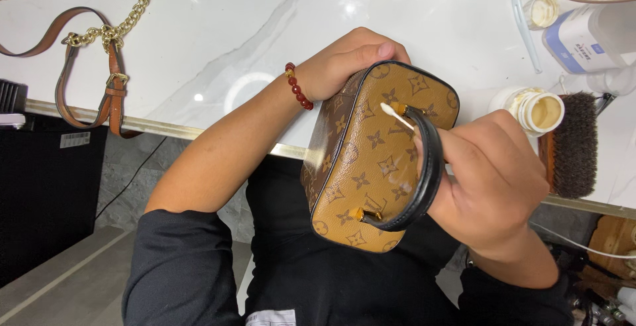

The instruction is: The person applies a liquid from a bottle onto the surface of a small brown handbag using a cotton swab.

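A small brown patterned handbag [371, 160] with a black top handle [430, 167] sits over my lap at the table's edge. My left hand [348, 61], with a red bead bracelet [298, 87] at the wrist, grips the bag's far end. My right hand [493, 180] holds a white cotton swab [395, 116] whose tip touches the bag's top beside the handle's gold fitting.
On the white marble table [265, 21] lie a brown leather strap with a gold chain [109, 41], an open jar of cream [536, 108], a dark bristle brush [573, 144], a blue-labelled bottle [586, 38] and other small containers. A black cabinet [46, 193] stands at left.
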